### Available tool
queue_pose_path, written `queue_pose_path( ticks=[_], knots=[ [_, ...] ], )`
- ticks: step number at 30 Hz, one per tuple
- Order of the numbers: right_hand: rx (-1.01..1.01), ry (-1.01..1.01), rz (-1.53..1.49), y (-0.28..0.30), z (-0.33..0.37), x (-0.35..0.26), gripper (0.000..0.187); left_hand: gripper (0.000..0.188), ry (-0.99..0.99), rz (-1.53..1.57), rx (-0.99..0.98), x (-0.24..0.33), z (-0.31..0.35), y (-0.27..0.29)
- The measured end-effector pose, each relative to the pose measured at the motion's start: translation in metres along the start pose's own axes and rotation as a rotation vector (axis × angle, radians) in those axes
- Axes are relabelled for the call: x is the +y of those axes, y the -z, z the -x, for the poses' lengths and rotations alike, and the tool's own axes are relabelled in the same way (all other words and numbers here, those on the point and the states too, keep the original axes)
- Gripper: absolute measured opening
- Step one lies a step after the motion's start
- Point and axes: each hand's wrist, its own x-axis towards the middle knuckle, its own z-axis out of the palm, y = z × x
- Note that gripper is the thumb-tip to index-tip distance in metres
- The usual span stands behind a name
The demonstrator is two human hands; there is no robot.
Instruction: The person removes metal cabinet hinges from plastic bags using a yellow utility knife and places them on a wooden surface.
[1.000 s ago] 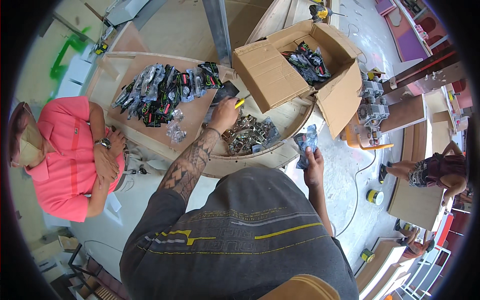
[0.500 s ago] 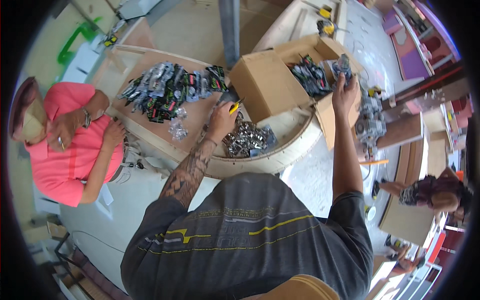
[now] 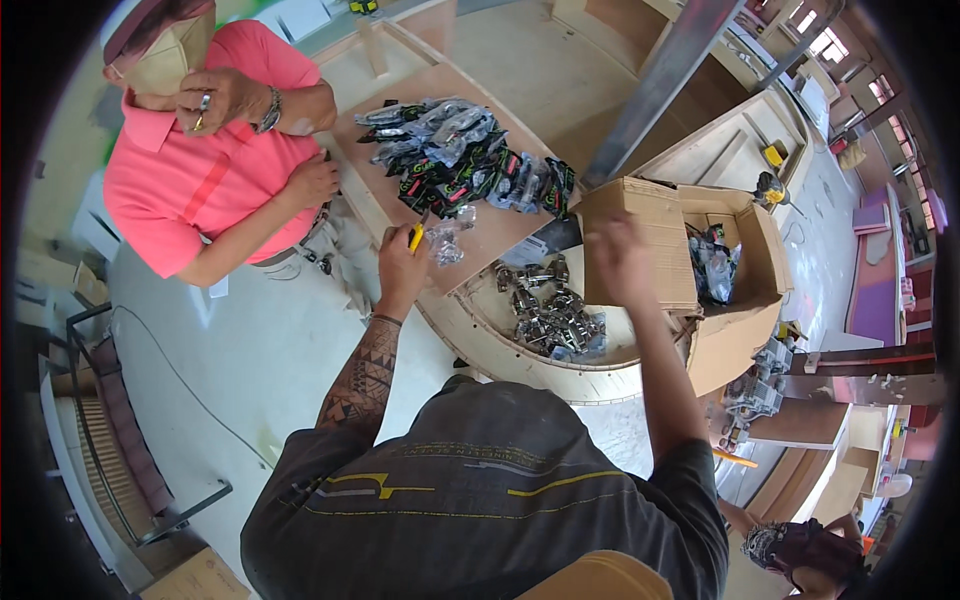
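Note:
My left hand (image 3: 402, 270) is closed round a yellow cutter (image 3: 416, 237), its dark tip pointing up. It is beside some crumpled clear plastic bags (image 3: 449, 238) at the board's near edge. Just beyond them lies a heap of black and clear plastic packets (image 3: 455, 165). My right hand (image 3: 620, 258) is in front of the cardboard box (image 3: 645, 235), smeared by motion; whether it holds anything does not show. Between my arms lies a pile of shiny metal pieces like cabinet hinges (image 3: 548, 310). More packets (image 3: 712, 265) are inside the open box.
A person in a pink shirt (image 3: 215, 170) stands close on the left, a hand near the mask. The curved wooden frame (image 3: 590, 382) edges the work area in front of me. A grey metal post (image 3: 660, 90) rises behind the box. A drill (image 3: 772, 190) lies farther right.
My view has swung left. My right hand has come from over the open box, where it held a plastic packet, leftward to the box's front. My left hand, still with the cutter, is nearer the clear bags.

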Motion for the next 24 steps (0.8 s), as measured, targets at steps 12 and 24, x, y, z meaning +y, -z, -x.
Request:
queue_pose_path(
  ticks=[12, 24],
  knots=[
    [0.022, -0.138, 0.286, -0.138, -0.012, 0.065, 0.027, 0.024, 0.104, 0.09, -0.21, 0.008, 0.017, 0.01],
    [0.38, -0.551, -0.872, -0.012, 0.036, -0.065, 0.023, 0.026, -0.235, 0.598, -0.367, 0.132, 0.023, -0.022]
  ],
)
